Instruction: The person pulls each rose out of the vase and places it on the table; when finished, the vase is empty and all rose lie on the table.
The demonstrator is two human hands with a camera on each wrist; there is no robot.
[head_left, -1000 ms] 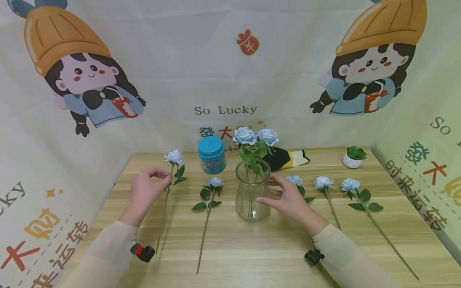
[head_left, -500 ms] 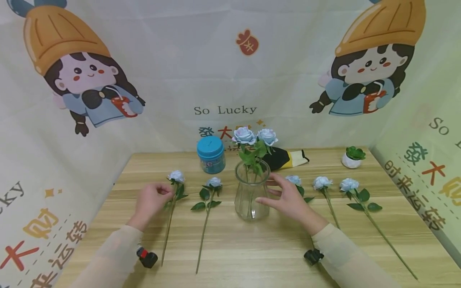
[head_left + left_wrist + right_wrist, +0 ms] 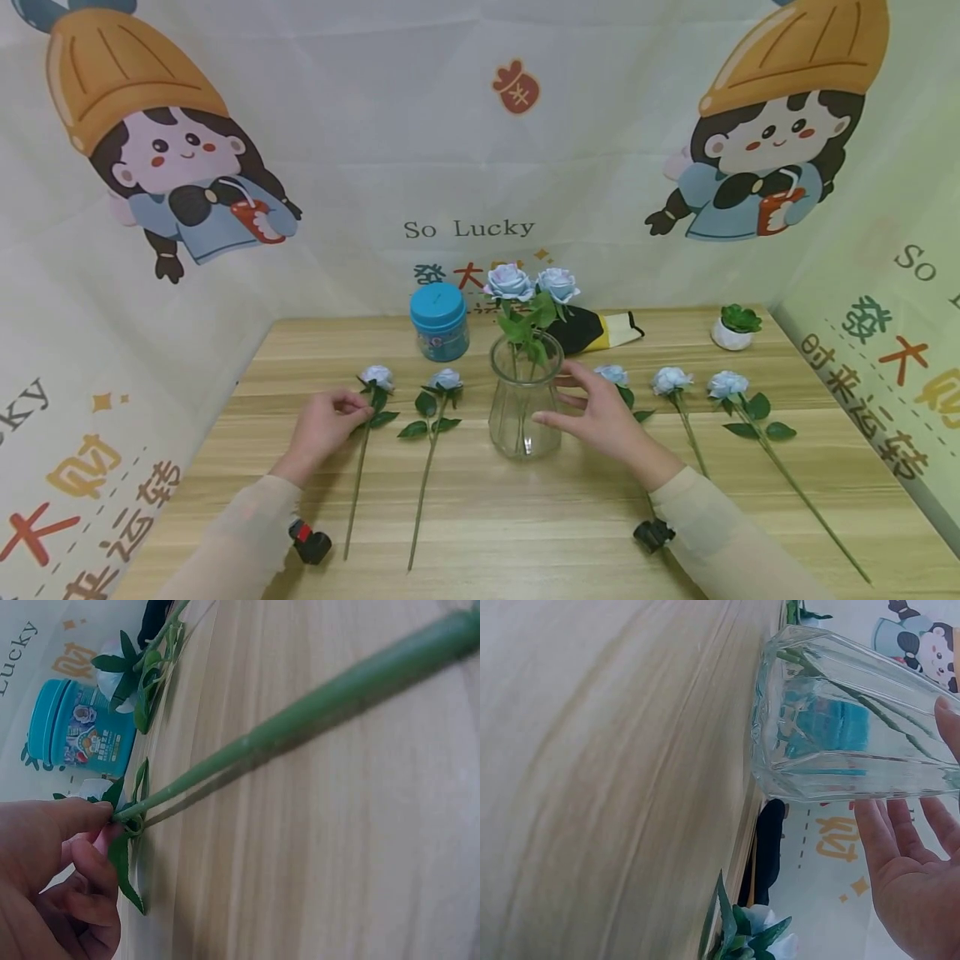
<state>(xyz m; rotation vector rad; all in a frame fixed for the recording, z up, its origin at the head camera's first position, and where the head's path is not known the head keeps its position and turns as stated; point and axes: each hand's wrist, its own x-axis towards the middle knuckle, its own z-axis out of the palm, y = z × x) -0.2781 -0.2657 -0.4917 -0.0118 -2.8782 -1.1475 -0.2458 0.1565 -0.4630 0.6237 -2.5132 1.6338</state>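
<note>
A pale blue artificial rose [image 3: 376, 377] lies at the left of the table, its stem slanting toward the front edge. My left hand [image 3: 326, 429] pinches this stem just below the bloom; in the left wrist view, thumb and finger [image 3: 94, 817] meet on the green stem [image 3: 247, 742]. A clear glass vase [image 3: 525, 425] stands upright in the middle, with two blue roses [image 3: 510, 283] in it. My right hand [image 3: 600, 417] holds the vase's right side, thumb in front and fingers along the side, as the right wrist view also shows at the glass vase [image 3: 817, 776].
Another rose [image 3: 446, 380] lies between left hand and vase. Right of the vase lie a partly hidden rose [image 3: 612, 375] and two more roses [image 3: 672, 381]. Behind are a blue-lidded jar [image 3: 439, 321], a black and yellow item [image 3: 585, 331] and a potted succulent [image 3: 735, 327].
My left hand has come down and slightly right, and the rose it pinches has gone from raised to lying on the table. My right hand and the vase have stayed put.
</note>
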